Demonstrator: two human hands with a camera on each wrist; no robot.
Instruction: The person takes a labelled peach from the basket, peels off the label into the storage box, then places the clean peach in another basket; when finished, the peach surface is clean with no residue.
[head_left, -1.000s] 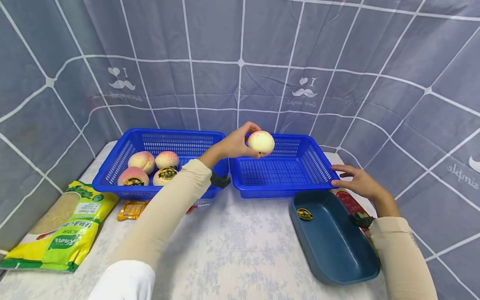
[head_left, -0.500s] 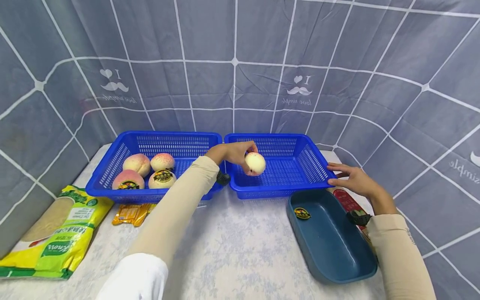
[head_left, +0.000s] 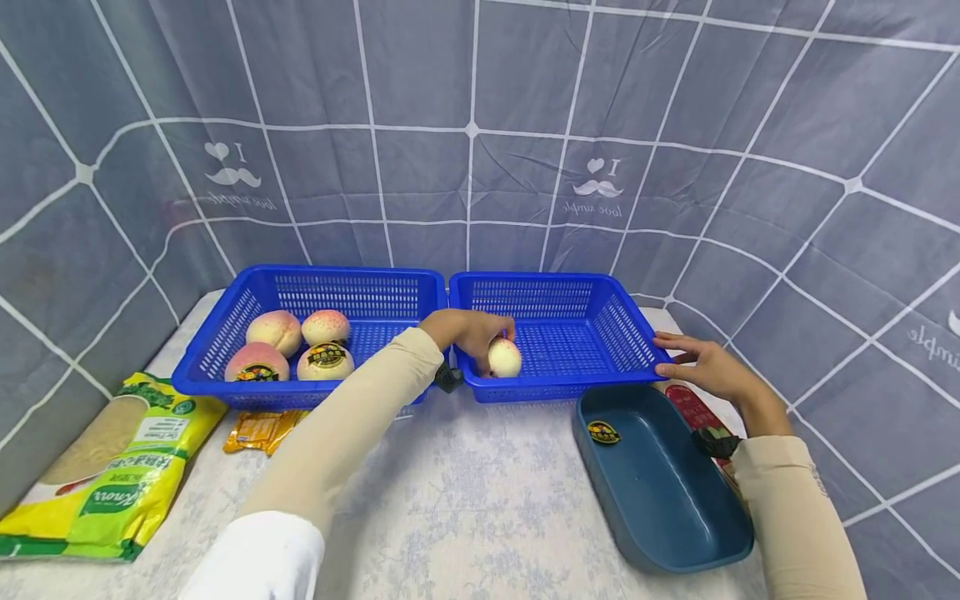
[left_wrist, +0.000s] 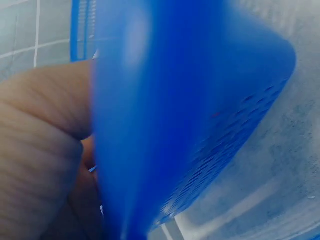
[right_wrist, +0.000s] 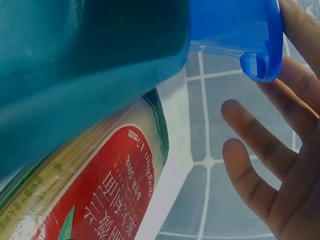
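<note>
My left hand [head_left: 477,333] reaches down inside the right blue basket [head_left: 558,388] and holds a pale peach [head_left: 505,359] near its left end. In the left wrist view the basket's blurred rim [left_wrist: 160,100] hides the peach and most of the fingers. My right hand [head_left: 705,365] touches the right end of that basket. Seen from the right wrist, its thumb and nearer fingers meet the blue rim [right_wrist: 274,40], while two straight fingers [right_wrist: 257,140] stay off it. Several peaches [head_left: 273,332] lie in the left blue basket [head_left: 300,397], two of them showing black labels.
A dark teal tub [head_left: 660,492] stands in front of the right basket, a black label [head_left: 603,432] inside it. Beside it lies a red spaghetti pack [right_wrist: 115,185]. At the left are a yellow-green Knorr bag [head_left: 135,467] and a small orange packet [head_left: 262,430].
My left hand has lowered the peach from above the right basket down into it, moving slightly left and nearer. My right hand has stayed at the basket's right rim.
</note>
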